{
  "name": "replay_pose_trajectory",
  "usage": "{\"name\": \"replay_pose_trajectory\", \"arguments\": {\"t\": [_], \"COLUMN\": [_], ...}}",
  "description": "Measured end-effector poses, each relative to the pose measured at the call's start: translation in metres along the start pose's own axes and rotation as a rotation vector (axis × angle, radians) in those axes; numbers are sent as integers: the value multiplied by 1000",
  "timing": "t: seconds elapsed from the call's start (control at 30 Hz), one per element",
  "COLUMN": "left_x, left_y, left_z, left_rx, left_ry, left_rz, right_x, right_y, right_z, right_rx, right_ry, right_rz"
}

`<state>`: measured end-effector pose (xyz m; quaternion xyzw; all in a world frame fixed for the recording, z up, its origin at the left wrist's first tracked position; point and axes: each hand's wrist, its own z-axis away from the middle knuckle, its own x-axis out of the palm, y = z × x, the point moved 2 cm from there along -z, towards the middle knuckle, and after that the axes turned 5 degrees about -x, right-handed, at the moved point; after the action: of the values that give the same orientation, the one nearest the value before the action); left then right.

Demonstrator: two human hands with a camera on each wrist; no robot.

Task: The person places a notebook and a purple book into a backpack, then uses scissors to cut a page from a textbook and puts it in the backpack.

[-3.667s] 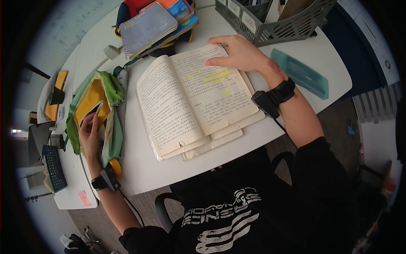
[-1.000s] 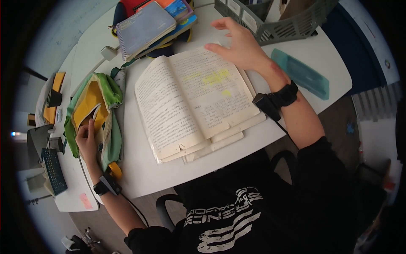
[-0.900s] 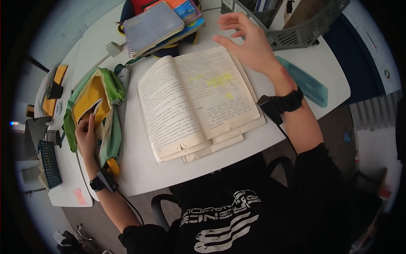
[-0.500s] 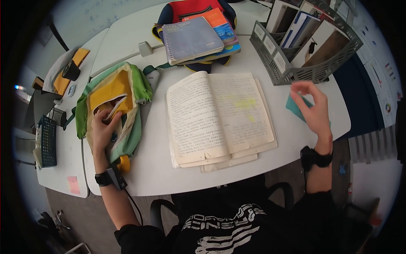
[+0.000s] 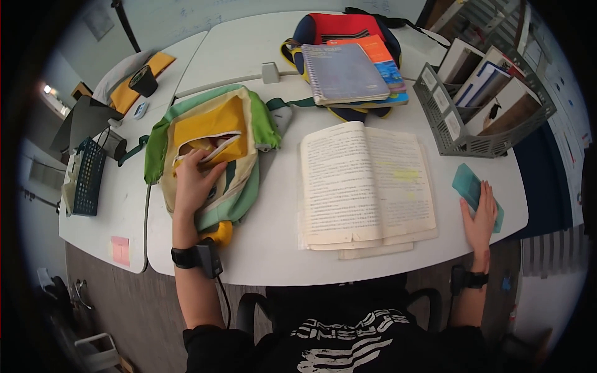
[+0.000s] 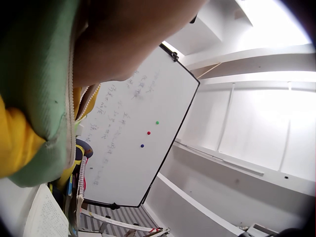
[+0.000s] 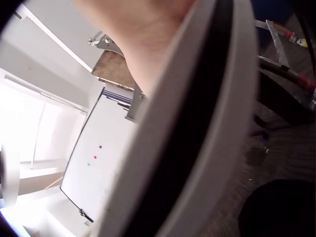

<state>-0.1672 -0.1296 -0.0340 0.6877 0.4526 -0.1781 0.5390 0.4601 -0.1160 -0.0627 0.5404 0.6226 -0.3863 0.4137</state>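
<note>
In the head view, the left hand [image 5: 194, 180] is at the unzipped yellow pocket [image 5: 211, 127] of a green and cream backpack [image 5: 245, 180], its fingers and thumb pinching the pocket's lower edge. The right hand [image 5: 480, 221] lies with extended fingers on a teal case [image 5: 466, 183] at the table's right side. Between the hands lies an open book [image 5: 339, 186] with yellow highlighting on its right page. In the left wrist view the hand's skin [image 6: 118, 39] fills the top beside the backpack's green fabric [image 6: 39, 74]; its fingertips are hidden.
A grey file rack [image 5: 460, 137] holding folders stands at the back right. A spiral notebook [image 5: 342, 71] and other books lie on a red and navy bag [image 5: 336, 26]. At the left are a dark basket [image 5: 89, 183] and a plant pot [image 5: 143, 82].
The right hand has moved from the book's top right corner, through the air, down onto the teal case. The left hand stays at the yellow pocket. The head view has shifted left.
</note>
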Motion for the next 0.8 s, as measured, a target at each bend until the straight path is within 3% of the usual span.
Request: {"name": "replay_pose_trajectory", "arguments": {"t": [0.4, 0.63, 0.7, 0.77, 0.8], "left_x": [2, 0, -12, -26, -31], "left_y": [-3, 6, 22, 38, 53], "left_z": [0, 3, 2, -1, -2], "left_rx": [-14, 24, -42, 83, 119], "left_ry": [3, 25, 309, 405, 366], "left_rz": [48, 64, 173, 116, 123], "right_x": [-5, -15, -16, -17, -17], "right_y": [-11, -21, -20, -20, -20], "right_z": [2, 3, 3, 5, 5], "right_rx": [19, 61, 26, 60, 41], "right_ry": [221, 213, 234, 216, 231], "right_rz": [-22, -31, -28, -22, -32]}}
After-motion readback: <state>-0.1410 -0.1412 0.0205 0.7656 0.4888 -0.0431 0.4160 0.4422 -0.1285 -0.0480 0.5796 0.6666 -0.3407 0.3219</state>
